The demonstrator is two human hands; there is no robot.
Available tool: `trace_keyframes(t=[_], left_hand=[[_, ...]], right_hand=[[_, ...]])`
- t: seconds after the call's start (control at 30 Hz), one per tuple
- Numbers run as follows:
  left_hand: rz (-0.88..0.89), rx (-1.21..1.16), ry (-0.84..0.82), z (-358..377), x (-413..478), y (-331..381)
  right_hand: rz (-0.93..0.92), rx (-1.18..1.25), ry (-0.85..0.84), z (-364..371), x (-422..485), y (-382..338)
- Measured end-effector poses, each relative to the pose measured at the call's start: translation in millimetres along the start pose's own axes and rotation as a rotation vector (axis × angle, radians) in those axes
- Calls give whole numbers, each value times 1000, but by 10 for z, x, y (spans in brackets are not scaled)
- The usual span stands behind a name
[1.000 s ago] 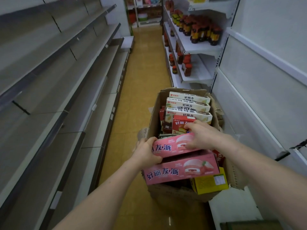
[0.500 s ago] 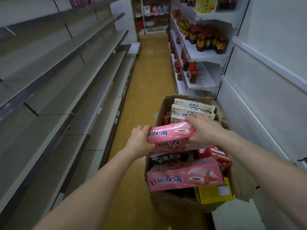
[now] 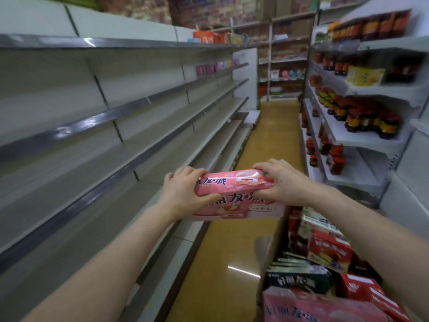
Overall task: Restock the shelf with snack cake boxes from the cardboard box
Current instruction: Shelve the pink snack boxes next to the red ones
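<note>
Two stacked pink snack cake boxes [image 3: 234, 185] hang in the air over the aisle. My left hand [image 3: 183, 190] grips their left end and my right hand [image 3: 282, 184] grips their right end, fingers curled over the top box. Below at the right stands the cardboard box [image 3: 269, 256], open, with several more boxes inside: another pink one [image 3: 320, 309], a dark green one [image 3: 298, 280] and red ones [image 3: 330, 248]. The long grey shelves [image 3: 97, 140] on the left stand bare close to me.
Shelves on the right [image 3: 362, 140] carry several dark bottles and jars. A few pink packs [image 3: 213, 68] sit far down the left shelving. The yellow floor aisle [image 3: 267, 140] runs ahead to more shelving at the back.
Both hands have lifted the pink boxes up out of the cardboard box and carried them left and higher. My view has tilted up toward the left shelves.
</note>
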State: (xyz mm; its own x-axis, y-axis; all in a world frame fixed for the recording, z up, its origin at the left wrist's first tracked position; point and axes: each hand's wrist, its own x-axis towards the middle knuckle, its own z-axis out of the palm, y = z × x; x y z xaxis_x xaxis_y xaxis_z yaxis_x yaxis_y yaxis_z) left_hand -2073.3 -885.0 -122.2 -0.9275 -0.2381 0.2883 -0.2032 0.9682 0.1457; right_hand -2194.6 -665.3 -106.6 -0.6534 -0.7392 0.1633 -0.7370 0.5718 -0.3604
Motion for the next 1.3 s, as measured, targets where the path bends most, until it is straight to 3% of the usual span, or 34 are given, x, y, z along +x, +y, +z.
trace_keyframes(t=[0.27, 0.47, 0.8, 1.3], left_hand=[[-72, 187, 107, -849, -199, -745], [-202, 178, 218, -1481, -373, -1439], [-357, 433, 321, -2508, -685, -2482], [-641, 593, 324, -3080, -797, -3742]], right_hand=[[-269, 93, 22, -62, 668, -1094], [-382, 106, 58, -200, 1238, -1977], [-579, 193, 124, -45, 2016, -3390], [-777, 132, 102, 300, 3137, -4810]])
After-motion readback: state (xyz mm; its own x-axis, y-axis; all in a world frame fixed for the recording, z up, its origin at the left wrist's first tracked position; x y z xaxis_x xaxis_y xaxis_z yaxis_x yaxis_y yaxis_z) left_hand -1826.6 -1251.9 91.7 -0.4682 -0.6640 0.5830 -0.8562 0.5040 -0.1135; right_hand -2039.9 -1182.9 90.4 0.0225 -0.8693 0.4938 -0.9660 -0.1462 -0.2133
